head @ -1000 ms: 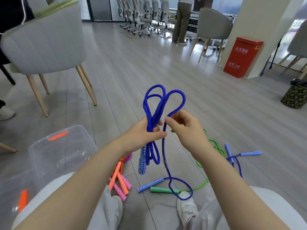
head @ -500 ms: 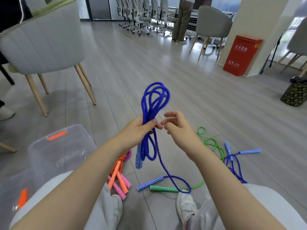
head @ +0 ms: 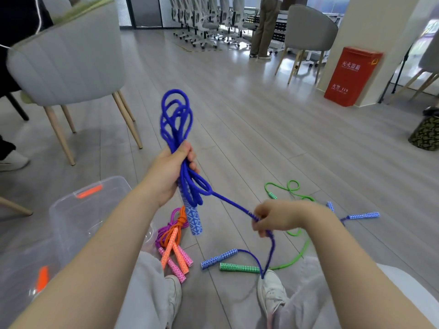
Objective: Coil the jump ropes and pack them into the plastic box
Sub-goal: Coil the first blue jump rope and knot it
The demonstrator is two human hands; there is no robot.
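**Right hand drops low, drawing the blue rope out from the coil**

A moment ago both hands were nearly touching at the coil, the right one's fingers loose beside the left thumb. Now they are well apart. The right hand [head: 276, 218] has come down and away from the coil, toward the person's right knee, and its fingers are curled round the free strand of the blue jump rope [head: 177, 119], pinching it so the strand runs taut on a slant from the coil down to that hand. Beyond the pinch the rope falls to the floor, loops by the right shoe [head: 270, 290] and ends in a blue patterned handle [head: 218, 258] lying flat.

The left hand [head: 169, 173] has stayed up, fist closed round the gathered loops, thumb on top. The loops fan above the fist; shorter ones and the other blue handle [head: 193, 220] hang below it.

Taking the coil as the mark: the clear plastic box [head: 71, 214] with orange latches sits on the floor to its left, by the person's left arm. Just under the coil lies a bundled pink and orange rope pair [head: 174, 243]. To its right, past the right hand, a green rope [head: 293, 189] sprawls loose, its handle [head: 238, 267] beside the fallen blue one, and a second blue rope's handle [head: 363, 215] lies farther right. A grey chair [head: 69, 60] stands behind and left of the coil.
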